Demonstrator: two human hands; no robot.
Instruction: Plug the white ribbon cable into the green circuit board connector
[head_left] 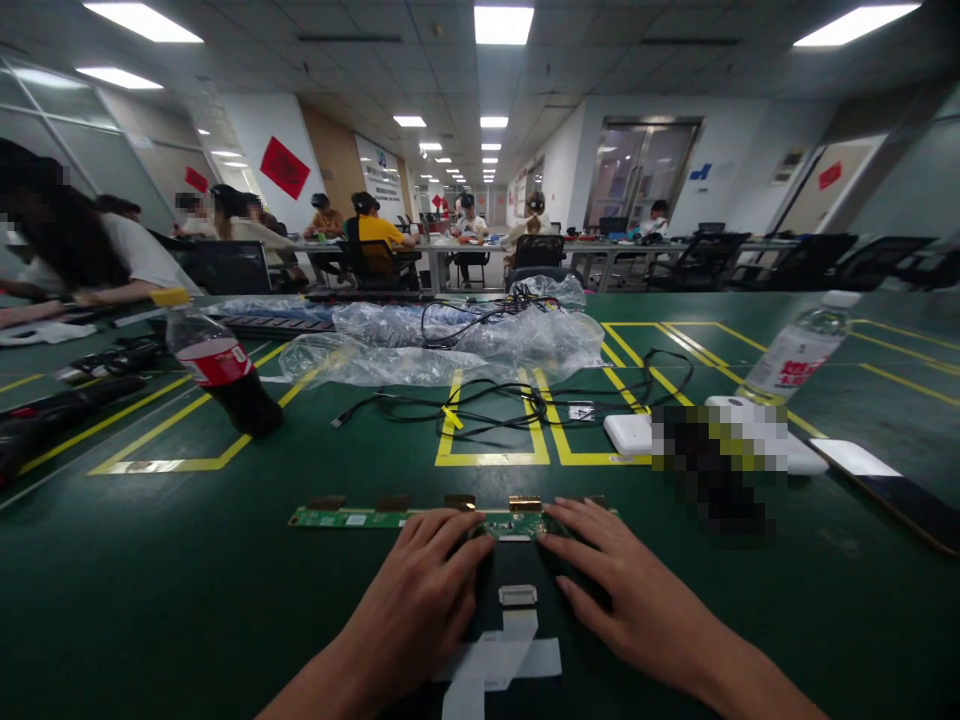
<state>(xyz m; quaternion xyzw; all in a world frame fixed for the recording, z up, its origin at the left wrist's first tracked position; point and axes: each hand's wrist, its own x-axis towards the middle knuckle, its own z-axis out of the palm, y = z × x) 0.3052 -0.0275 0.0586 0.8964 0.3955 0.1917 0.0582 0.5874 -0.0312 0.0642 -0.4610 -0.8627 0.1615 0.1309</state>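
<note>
A long, narrow green circuit board point(352, 519) with gold-brown tabs along its far edge lies across the table in front of me. My left hand point(427, 585) rests palm down, its fingertips touching the near middle of the board and its thumb partly hidden. To the right, my right hand point(626, 585) has its fingers stretched and apart, their tips on the board, with the thumb lower down. Between the hands is a small connector point(517, 597) at the end of a white flat cable point(519, 627). White tape point(544, 657) crosses the cable.
A cola bottle point(217, 370) stands left. Beyond the board lie tangled black cables point(495, 408) and clear plastic wrap point(450, 340). On the right are a water bottle point(799, 350), a white case point(628, 434) and a phone point(892, 490). A person point(90, 230) sits at left.
</note>
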